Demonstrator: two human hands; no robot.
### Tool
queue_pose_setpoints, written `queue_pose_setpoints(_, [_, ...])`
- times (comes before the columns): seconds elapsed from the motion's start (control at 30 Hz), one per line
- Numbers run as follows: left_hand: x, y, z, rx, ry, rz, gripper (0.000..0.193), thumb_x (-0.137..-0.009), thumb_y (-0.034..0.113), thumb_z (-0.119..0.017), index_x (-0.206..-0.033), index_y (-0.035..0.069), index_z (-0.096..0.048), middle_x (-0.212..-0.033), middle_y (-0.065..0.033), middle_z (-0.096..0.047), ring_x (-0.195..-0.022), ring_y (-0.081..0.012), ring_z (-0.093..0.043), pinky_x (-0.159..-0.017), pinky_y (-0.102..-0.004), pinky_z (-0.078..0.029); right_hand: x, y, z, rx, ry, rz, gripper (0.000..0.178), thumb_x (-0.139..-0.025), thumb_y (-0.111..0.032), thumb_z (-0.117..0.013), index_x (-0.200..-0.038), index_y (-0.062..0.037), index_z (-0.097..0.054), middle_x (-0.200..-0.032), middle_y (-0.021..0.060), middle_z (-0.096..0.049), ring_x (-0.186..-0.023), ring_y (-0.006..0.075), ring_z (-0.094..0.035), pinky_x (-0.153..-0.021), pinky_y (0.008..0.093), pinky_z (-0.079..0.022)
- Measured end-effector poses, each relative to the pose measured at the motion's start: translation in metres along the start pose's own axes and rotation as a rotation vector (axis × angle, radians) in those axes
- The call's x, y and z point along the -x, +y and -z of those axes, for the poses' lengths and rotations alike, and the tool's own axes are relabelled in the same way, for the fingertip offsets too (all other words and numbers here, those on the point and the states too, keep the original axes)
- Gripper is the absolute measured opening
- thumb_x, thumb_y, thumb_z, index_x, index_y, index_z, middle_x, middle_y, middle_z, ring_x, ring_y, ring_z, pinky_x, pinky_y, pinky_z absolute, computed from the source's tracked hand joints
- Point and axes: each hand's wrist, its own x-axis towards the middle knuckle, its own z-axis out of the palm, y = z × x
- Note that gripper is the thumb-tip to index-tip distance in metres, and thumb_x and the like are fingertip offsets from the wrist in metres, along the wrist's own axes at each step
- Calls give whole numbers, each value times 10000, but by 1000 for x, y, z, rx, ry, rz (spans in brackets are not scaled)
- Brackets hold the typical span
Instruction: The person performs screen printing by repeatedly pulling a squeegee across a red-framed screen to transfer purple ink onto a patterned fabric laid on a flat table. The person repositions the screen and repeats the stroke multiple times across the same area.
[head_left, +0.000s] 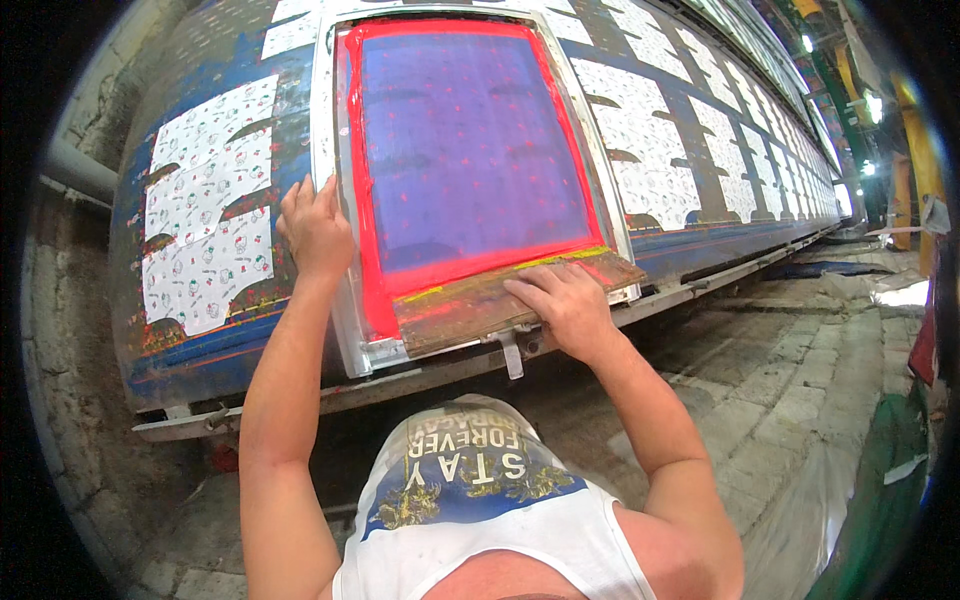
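Observation:
A silk-screen frame (352,340) with pale metal rails lies on the long printing table. Its translucent purple mesh (470,150) is bordered by red, and small red specks dot it. My left hand (318,228) is closed over the frame's left rail, the fingers bent past its outer edge. Across the near end of the screen lies a wooden squeegee (460,312), its board smeared with red and yellow. My right hand (565,305) holds the squeegee near its right end, fingers on top; the thumb is hidden. White cut fabric pieces (215,190) with a small printed pattern lie left of the frame.
More patterned fabric pieces (640,140) run in rows along the table to the right. A metal rail (690,290) follows the table's near edge, with a small metal bracket (511,352) below the squeegee. Grey paving (770,400) and plastic sheeting (790,520) lie at right.

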Motion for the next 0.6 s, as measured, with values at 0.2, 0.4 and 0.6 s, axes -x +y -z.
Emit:
queue_pose_setpoints(0.2, [-2, 3, 4, -66, -46, -15, 473, -1036, 104, -627, -1499, 164, -703, -1547, -212, -596, -1487, -427, -483, -1202, -608, -366, -68, 50, -19, 35, 75, 52, 573, -736, 4, -755, -1294, -125, -763, -1212, 97, -761, -1094, 336, -740, -918, 478, -576])
queue_pose_setpoints(0.4, [-4, 12, 12, -122, -70, -25, 551, -991, 64, -633, -1532, 162, -659, -1548, -225, -576, -1491, -441, -472, -1209, -615, -366, -183, 121, -39, 130, 109, 65, 303, -907, -111, -675, -1187, -147, -785, -1033, 122, -760, -962, 334, -772, -847, 489, -604])
queue_pose_setpoints(0.6, [-9, 17, 18, -164, -75, -72, 535, -963, 64, -635, -1492, 125, -682, -1521, -229, -600, -1457, -457, -501, -1170, -605, -404, -312, 199, -55, 183, 92, 42, 234, -934, -128, -663, -1130, -137, -791, -1074, 160, -786, -1025, 366, -793, -854, 526, -642])
